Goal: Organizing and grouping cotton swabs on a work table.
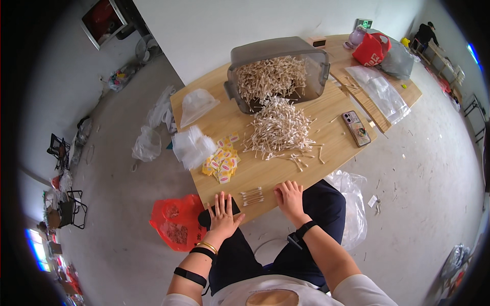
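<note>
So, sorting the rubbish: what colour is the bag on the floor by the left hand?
Red bag, head view.

swab pile point(278, 128) before bin point(278, 74), packets point(222, 160) left

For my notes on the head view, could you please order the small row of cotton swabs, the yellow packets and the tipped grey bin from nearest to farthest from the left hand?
From the left hand:
1. Small row of swabs, just to its right at the table edge.
2. Yellow packets, farther up the table.
3. Tipped grey bin, at the far side.

A single head-worn fisheye view looks steeply down, from close above, onto the wooden table point(326, 148).
</note>
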`<state>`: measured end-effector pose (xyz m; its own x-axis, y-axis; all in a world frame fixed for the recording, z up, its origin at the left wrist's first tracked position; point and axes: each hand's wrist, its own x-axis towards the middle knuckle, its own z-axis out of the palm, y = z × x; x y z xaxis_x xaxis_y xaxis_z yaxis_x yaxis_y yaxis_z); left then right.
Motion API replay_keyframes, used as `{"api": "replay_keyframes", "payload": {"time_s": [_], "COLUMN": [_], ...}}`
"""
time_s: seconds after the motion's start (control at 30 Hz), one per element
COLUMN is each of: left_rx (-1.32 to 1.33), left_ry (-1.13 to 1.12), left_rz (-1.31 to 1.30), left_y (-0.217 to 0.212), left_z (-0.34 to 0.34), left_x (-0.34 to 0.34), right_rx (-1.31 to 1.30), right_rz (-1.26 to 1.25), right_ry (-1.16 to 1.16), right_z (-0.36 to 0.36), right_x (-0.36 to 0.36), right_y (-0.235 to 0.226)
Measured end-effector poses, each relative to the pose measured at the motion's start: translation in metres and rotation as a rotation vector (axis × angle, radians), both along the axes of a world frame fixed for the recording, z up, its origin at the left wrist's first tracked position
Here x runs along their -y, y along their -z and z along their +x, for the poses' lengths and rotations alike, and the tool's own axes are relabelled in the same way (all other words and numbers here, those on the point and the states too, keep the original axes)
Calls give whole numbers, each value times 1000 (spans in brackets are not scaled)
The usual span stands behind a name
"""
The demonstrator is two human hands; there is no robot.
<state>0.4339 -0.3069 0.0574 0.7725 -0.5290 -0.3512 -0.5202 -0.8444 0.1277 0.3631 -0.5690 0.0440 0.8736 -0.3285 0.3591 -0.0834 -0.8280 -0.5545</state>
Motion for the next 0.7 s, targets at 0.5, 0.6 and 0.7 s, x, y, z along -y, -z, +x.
{"api": "replay_keyframes", "payload": {"time_s": [0.5, 0.6, 0.7], "left_rx": [275, 277, 213], "left_ry": [84, 106, 122], "left_rz": [-301, -199, -229], "left_y": [-9, 3, 11], "left_z": [-23, -24, -28], "left_x": [77, 81, 79], "right_rx": [-7, -27, -34], "right_rz": [-148, -191, -141], "right_ry": [61, 49, -48], "right_z": [81, 87, 87], "right_x": [75, 70, 38], "right_y": [-16, -5, 4]}}
